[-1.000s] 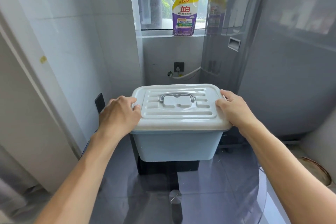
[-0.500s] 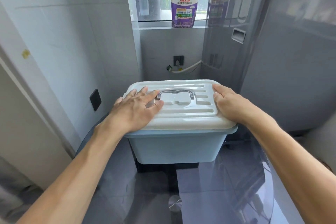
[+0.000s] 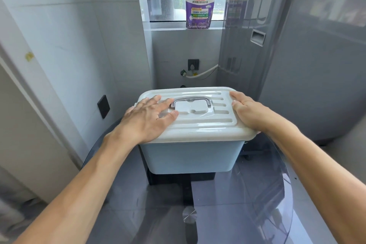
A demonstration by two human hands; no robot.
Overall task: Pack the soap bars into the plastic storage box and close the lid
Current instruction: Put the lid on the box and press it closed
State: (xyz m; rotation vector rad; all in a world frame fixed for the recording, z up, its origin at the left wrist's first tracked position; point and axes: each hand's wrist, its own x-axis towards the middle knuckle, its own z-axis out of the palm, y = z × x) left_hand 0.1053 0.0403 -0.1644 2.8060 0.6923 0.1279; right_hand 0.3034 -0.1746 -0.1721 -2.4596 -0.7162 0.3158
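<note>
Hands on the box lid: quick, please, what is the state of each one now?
Left hand: open, fingers flat on the lid.
Right hand: open, fingers lying along the lid's right edge.

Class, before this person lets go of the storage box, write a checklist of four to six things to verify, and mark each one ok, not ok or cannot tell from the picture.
1. Lid sits on the blue box along the front edge: ok.
2. Lid snapped down all round: cannot tell; the back edge and any catches are out of sight.
3. Left hand lies flat on the lid, fingers straight: ok.
4. Right hand presses the lid's right edge: ok.
5. Soap bars inside: cannot tell; the lid hides the contents.
6. Grey handle folded flat, free of both hands: ok.
</note>
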